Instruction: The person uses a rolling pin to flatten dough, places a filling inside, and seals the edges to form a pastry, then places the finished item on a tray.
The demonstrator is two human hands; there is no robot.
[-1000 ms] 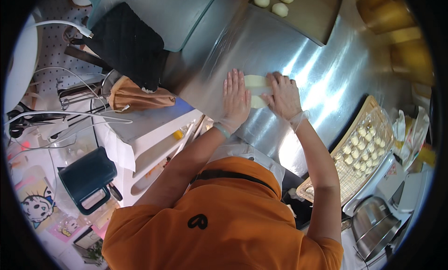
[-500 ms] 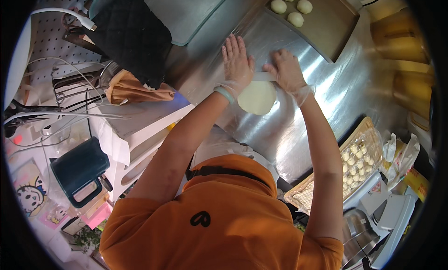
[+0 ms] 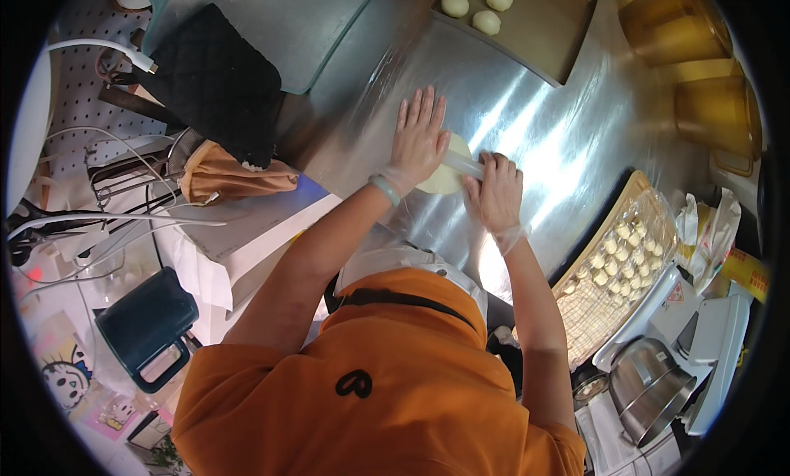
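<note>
A pale, flat round of dough [image 3: 445, 181] lies on the shiny metal worktop. A thin whitish rolling pin [image 3: 464, 165] crosses it at a slant, its right end nearer me. My left hand [image 3: 418, 143] lies over the pin's left part with fingers stretched out, hiding that end and some dough. At the other end, my right hand [image 3: 496, 195] has its fingers bent over the pin. Both wrists show clear plastic glove cuffs, and a pale green bangle [image 3: 385, 190] circles the left one.
Several dough balls [image 3: 486, 23] sit on a baking tray [image 3: 539, 44] at the far right. To the right, a wrapped board [image 3: 588, 311] carries small pale pieces near a metal bowl [image 3: 650, 385]. A black quilted mitt [image 3: 210, 85] and dark jug [image 3: 148, 328] are on the left.
The rolling pin has come from the dough's far edge onto its middle and turned aslant. My right hand has drawn nearer me, fingers bending over its end. The whole view has shifted.
</note>
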